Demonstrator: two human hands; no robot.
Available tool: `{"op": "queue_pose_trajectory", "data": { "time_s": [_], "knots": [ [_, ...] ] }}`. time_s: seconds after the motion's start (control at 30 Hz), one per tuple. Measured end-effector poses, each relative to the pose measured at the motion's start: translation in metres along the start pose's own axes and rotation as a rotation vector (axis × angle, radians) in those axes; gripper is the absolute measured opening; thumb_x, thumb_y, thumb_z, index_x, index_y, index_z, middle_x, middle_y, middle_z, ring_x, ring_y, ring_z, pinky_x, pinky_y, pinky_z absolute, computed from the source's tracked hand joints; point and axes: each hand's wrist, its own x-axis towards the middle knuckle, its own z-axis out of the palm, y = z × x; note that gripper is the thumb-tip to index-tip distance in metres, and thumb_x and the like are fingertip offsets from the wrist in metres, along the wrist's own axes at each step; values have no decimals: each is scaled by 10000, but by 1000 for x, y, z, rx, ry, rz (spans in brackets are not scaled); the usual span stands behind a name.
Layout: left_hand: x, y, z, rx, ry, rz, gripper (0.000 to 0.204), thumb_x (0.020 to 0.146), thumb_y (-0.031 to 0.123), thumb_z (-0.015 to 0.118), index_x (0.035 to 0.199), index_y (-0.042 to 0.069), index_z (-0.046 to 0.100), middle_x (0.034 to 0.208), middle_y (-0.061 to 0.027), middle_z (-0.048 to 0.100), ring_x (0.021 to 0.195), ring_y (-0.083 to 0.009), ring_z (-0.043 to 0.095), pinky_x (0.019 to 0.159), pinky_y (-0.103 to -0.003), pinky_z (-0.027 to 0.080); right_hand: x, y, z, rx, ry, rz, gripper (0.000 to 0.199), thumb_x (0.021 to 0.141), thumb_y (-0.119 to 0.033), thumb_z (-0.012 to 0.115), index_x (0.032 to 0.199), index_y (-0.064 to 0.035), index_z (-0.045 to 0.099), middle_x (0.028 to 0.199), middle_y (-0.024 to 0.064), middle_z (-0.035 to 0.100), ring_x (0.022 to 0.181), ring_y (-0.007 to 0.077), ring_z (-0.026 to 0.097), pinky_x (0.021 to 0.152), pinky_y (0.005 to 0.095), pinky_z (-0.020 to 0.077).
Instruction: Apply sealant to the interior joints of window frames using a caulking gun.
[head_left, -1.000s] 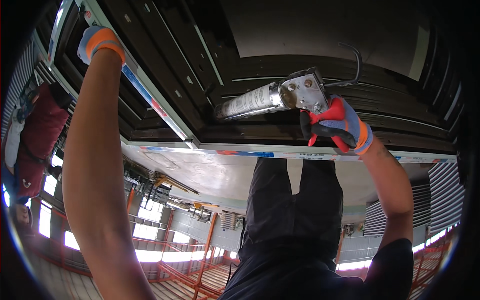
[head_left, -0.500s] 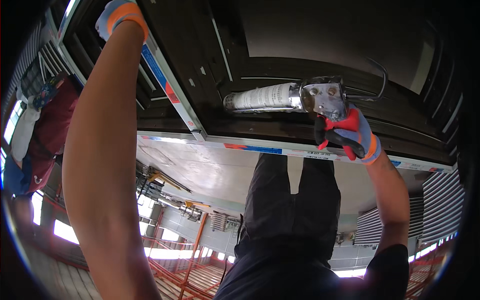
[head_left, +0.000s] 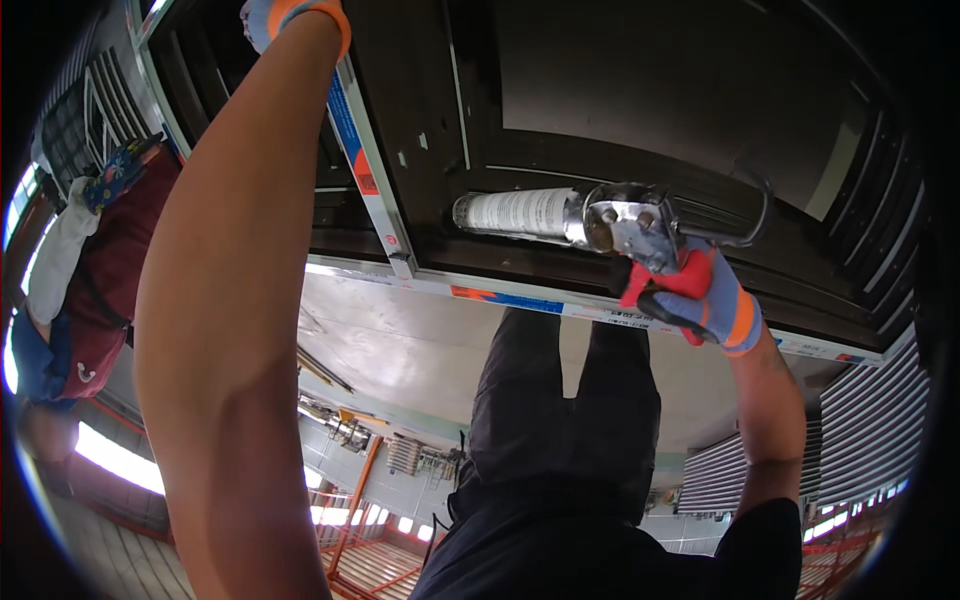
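My right hand (head_left: 722,305), in a blue and orange glove with red and black on the fingers, is closed around the handle of a caulking gun (head_left: 635,225). A white printed cartridge (head_left: 525,212) lies in the gun and points left, above a dark brown panel (head_left: 620,70). A bent metal rod (head_left: 750,235) sticks out at the gun's back. At the top edge, my left hand (head_left: 292,18), gloved alike, is at a pale framing strip (head_left: 372,185) with blue and red film; its fingers are mostly cut off from view.
Another pale strip (head_left: 520,298) runs along the panel's near edge, in front of my legs (head_left: 570,430). A person in a dark red garment (head_left: 110,250) stands at the left. Stacked grey ribbed profiles (head_left: 870,430) stand at the right, and orange-red racks (head_left: 365,500) lie below.
The caulking gun in my right hand has moved slightly down and left. My left hand has moved up and right, further out of view. The whole view has shifted a little.
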Motion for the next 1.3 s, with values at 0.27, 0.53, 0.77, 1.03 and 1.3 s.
{"op": "queue_pose_trajectory", "data": {
  "time_s": [0.27, 0.53, 0.77, 1.03, 1.3],
  "knots": [
    [22, -34, 17, -835, -34, 299, 239, 984, 196, 502, 1156, 131, 655, 1132, -103, 695, 1057, -265, 704, 840, -361, 595, -66, -4, -5, 127, 11, -146, 651, 659, -41, 585, 1296, 88, 541, 1007, 219, 711, 839, 279, 711, 821, 415, 562],
    [-4, 14, 3, -625, 151, -42, 348, 994, 292, 493, 1209, 50, 622, 1233, -190, 650, 1152, -279, 658, 910, -405, 564, -140, 81, 40, 552, 567, -587, 655, 788, -209, 682, 1340, 78, 480, 1199, 243, 603, 1090, 417, 620, 993, 581, 470],
    [40, 22, 39, -1343, 361, -260, 640, 928, 497, 511, 1293, -29, 521, 1343, -257, 553, 1183, -386, 600, 1004, -464, 475, -195, 124, 73, 648, 865, -700, 638, 798, -232, 670, 1313, 95, 482, 1186, 241, 608, 1104, 392, 626, 994, 540, 495],
    [-220, 28, 14, -1493, 421, 883, 293, 968, 96, 607, 1248, 17, 642, 1239, -111, 657, 1124, -220, 603, 1009, -331, 456, -194, 213, 80, 335, 1057, -440, 203, 861, -130, 711, 1041, -37, 698, 992, 124, 677, 905, 283, 659, 801, 375, 524],
    [-587, 46, -39, -1498, -717, 1713, 918, 725, 168, 790, 1526, 52, 356, 1417, -161, 476, 1295, -296, 490, 1054, -400, 421, -217, 236, 44, 9, 1422, -766, 452, 773, -103, 729, 1203, -49, 599, 1139, 137, 617, 988, 307, 616, 883, 371, 509]
  ]
}}
